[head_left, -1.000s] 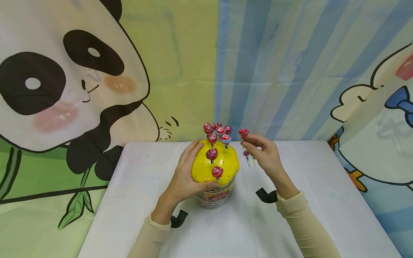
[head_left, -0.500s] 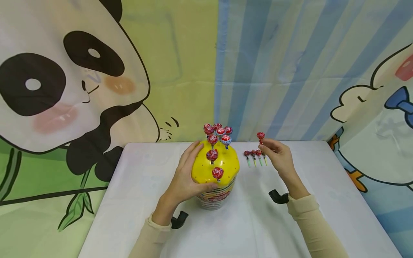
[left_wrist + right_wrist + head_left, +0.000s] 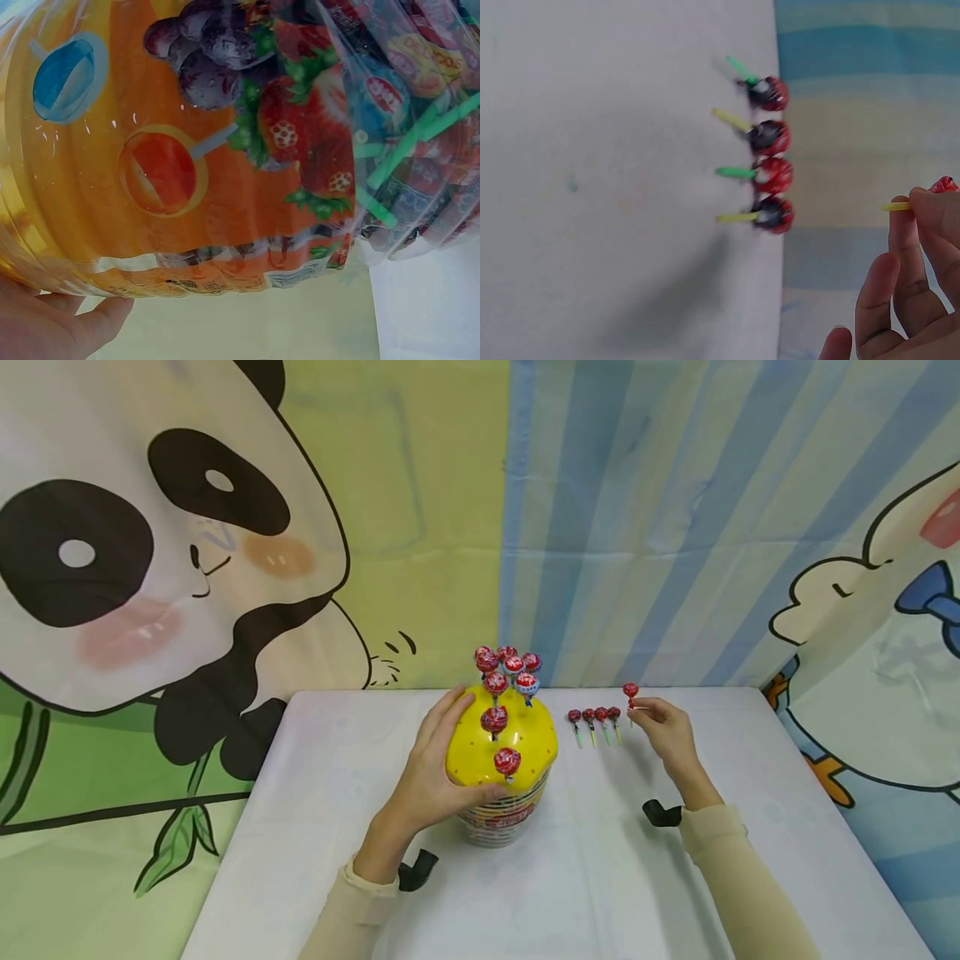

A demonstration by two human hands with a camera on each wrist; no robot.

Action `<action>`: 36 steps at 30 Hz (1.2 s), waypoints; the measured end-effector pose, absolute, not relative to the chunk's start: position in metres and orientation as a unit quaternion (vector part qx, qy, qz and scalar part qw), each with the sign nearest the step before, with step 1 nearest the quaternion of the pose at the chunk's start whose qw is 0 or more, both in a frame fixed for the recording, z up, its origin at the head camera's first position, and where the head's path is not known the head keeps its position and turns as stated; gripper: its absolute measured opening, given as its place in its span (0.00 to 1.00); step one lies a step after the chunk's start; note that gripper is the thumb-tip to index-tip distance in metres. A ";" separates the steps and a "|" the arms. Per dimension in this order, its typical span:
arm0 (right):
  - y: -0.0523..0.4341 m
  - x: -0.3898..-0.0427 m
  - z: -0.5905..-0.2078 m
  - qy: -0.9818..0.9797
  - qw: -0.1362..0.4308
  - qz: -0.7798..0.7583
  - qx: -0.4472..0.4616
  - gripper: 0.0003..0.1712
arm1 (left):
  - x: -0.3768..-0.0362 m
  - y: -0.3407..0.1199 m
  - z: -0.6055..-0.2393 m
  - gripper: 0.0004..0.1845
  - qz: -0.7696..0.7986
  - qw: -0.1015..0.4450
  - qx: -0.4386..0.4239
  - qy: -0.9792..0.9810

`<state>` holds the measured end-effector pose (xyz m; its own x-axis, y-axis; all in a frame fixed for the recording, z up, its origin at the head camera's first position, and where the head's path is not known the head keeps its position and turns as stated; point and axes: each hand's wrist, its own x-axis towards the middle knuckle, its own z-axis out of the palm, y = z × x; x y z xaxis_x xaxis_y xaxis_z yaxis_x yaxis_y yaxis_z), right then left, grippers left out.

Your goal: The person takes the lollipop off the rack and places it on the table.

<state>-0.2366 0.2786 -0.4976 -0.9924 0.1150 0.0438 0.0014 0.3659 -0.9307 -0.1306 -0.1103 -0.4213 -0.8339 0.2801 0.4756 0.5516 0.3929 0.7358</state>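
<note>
A lollipop bucket with a yellow dome lid (image 3: pixel 517 747) stands mid-table, and several red lollipops (image 3: pixel 507 663) are stuck upright in the lid. My left hand (image 3: pixel 444 752) grips the dome's left side. In the left wrist view only the left hand's (image 3: pixel 52 326) fingers show under the bucket's clear, fruit-printed wall (image 3: pixel 225 150). My right hand (image 3: pixel 643 710) pinches one red lollipop (image 3: pixel 631 691) by its stick, held above the table. It hovers just right of a row of several lollipops (image 3: pixel 594 717) lying flat. In the right wrist view the right hand (image 3: pixel 919 206) holds the yellow stick (image 3: pixel 896 206) beyond that row (image 3: pixel 771 156).
The white table (image 3: pixel 600 877) ends at a cartoon backdrop with a panda (image 3: pixel 150 543) and blue stripes close behind the bucket. Black wrist-camera mounts (image 3: pixel 663 812) sit at both cuffs. The lollipop row lies near the table's far edge.
My right hand has carried its lollipop rightward from beside the dome, past the row on the table, and lower. The left hand and the bucket have stayed put.
</note>
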 end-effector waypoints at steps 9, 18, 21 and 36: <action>0.297 -0.252 -0.528 -0.843 0.016 0.529 -0.099 0.23 | -0.131 -0.111 -0.420 0.58 -0.487 0.136 -0.247 -0.827; 0.301 -0.262 -0.544 -0.873 -0.027 0.465 -0.142 0.21 | -0.130 -0.110 -0.420 0.58 -0.490 0.131 -0.241 -0.827; 0.300 -0.264 -0.545 -0.879 -0.033 0.451 -0.150 0.22 | -0.130 -0.110 -0.420 0.58 -0.491 0.132 -0.241 -0.827; 0.298 -0.266 -0.549 -0.909 -0.043 0.387 -0.147 0.20 | -0.130 -0.110 -0.420 0.57 -0.490 0.137 -0.246 -0.825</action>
<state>-0.2657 0.2979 -0.5485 -0.9528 0.2347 -0.1925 0.3014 0.6571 -0.6909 -0.1304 -0.1098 -0.4204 -0.8416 0.2719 0.4666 0.5398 0.3984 0.7415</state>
